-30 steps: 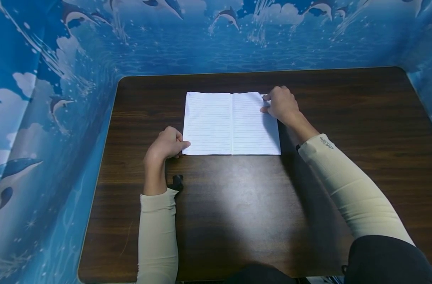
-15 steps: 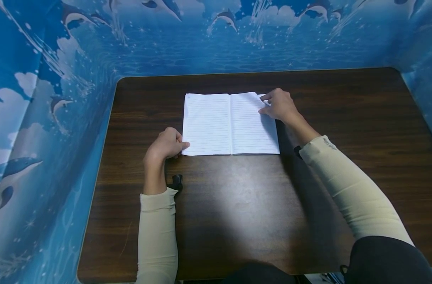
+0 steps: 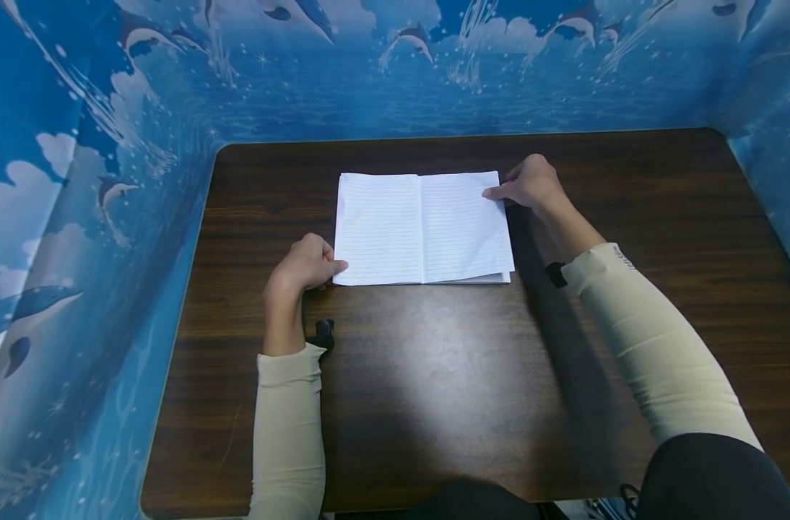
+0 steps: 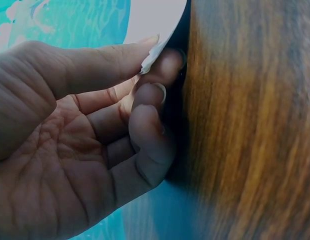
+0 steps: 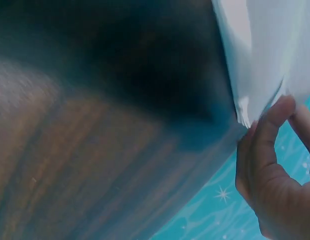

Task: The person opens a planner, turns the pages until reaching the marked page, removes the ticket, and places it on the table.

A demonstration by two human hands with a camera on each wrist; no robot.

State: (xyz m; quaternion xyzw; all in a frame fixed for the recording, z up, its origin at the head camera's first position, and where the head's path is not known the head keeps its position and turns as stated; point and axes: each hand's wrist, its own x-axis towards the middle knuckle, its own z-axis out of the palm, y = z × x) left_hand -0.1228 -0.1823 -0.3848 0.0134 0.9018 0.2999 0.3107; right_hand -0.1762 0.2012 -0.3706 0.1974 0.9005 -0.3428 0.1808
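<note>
Enclosed workspace, kind unclear; dolphin-print backdrop (image 3: 343, 101), dark wood-grain table (image 3: 427, 404)

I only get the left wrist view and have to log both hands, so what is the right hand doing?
Observer: In the head view, the right hand pinches the right page of an open notebook, near that page's far outer corner.

Operator: I see only white paper at my end. Are the pages plain?

Observer: No, both facing pages are ruled with lines.

Operator: Does the right page line up with whatever is under it?

Observer: Not fully. At the near edge, toward the right, a strip of the sheets below shows.
</note>
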